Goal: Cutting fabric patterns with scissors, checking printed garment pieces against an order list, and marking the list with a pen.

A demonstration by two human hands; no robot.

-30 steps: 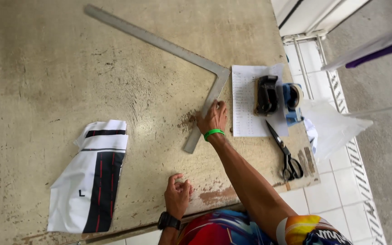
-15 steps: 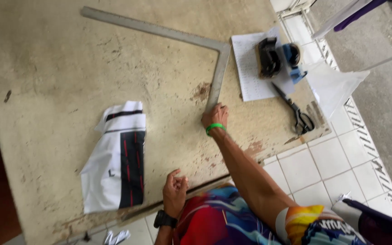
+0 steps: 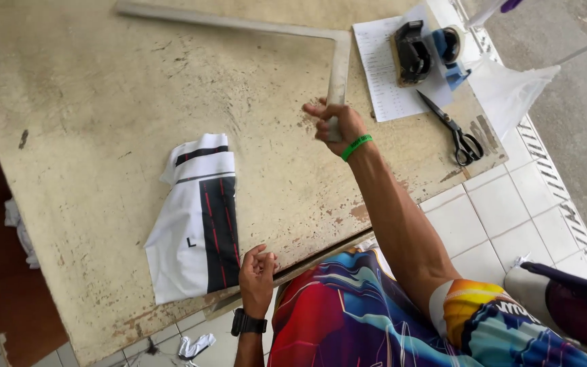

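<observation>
Metal square (image 3: 338, 64) lying on the worn table (image 3: 90, 88) — its short leg gripped by the right hand (image 3: 338, 124).

Nearest the person, the left hand (image 3: 257, 272) is resting at the table's edge with fingers loosely curled, holding nothing, just beside a folded white fabric piece (image 3: 198, 217) with black and red stripes. Farther out, the right hand is closing around the end of the square's short leg — the long leg is running along the far side. Beyond to the right, scissors (image 3: 451, 129), a printed sheet (image 3: 392, 68) and a tape dispenser (image 3: 412, 51) are sitting near the corner.
</observation>
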